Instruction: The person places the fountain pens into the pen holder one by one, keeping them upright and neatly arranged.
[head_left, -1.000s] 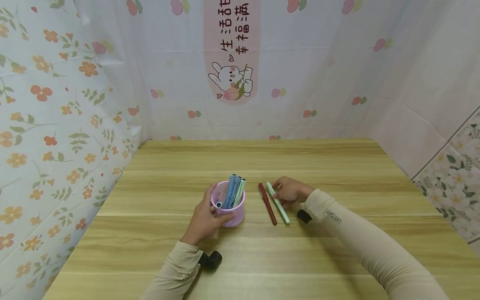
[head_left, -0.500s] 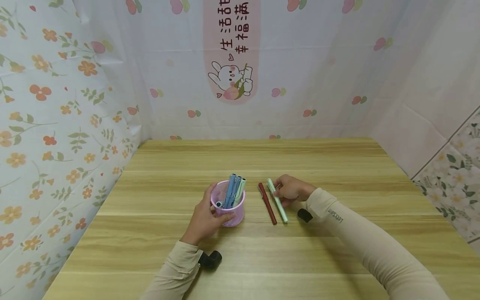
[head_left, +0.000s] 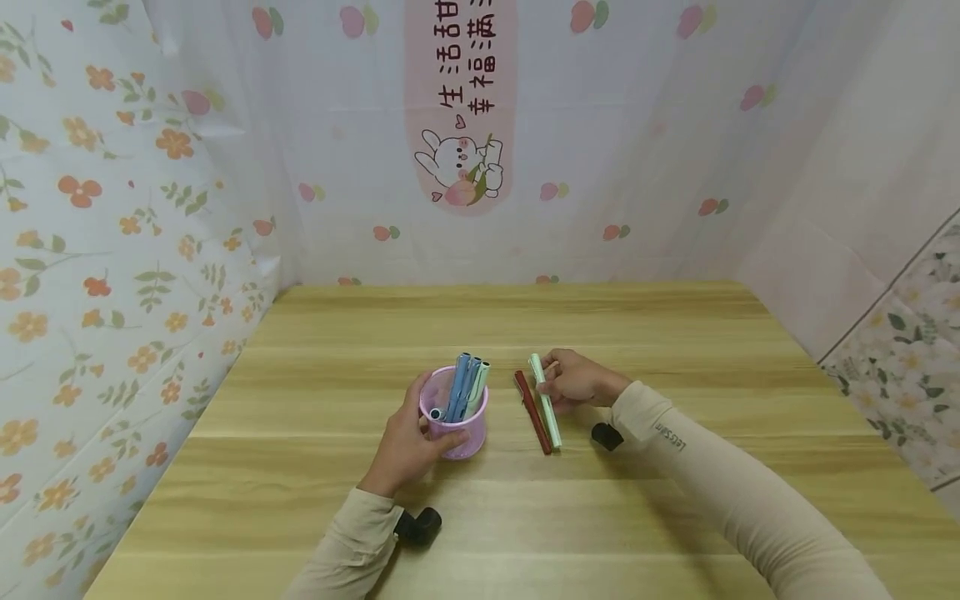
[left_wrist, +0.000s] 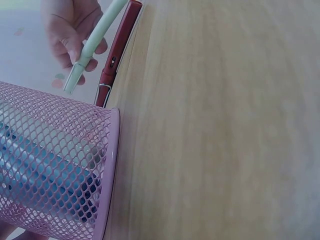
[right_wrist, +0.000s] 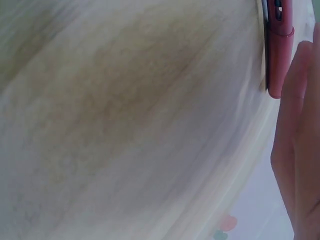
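My left hand (head_left: 408,442) grips a pink mesh pen cup (left_wrist: 55,150) that stands upright on the table. Several pens lean inside it: blue pens (head_left: 460,387), a pale green pen (head_left: 478,387) and a white-ended one (head_left: 437,413) low at the rim. To the right of the cup, my right hand (head_left: 576,379) pinches a mint green pen (head_left: 546,404) near its upper end; in the left wrist view this pen is raised above the tabletop. A dark red pen (head_left: 533,412) lies on the table just left of it, and its end also shows in the right wrist view.
The wooden table (head_left: 300,500) reaches back to a white curtain (head_left: 637,167) with fruit prints. A floral cloth (head_left: 135,250) hangs along the left side. Black wrist-worn devices (head_left: 418,528) sit at both cuffs.
The mint green pen has been lifted from the table by my right hand and swung left at its lower end, closer to the red pen. My left hand stays on the cup.
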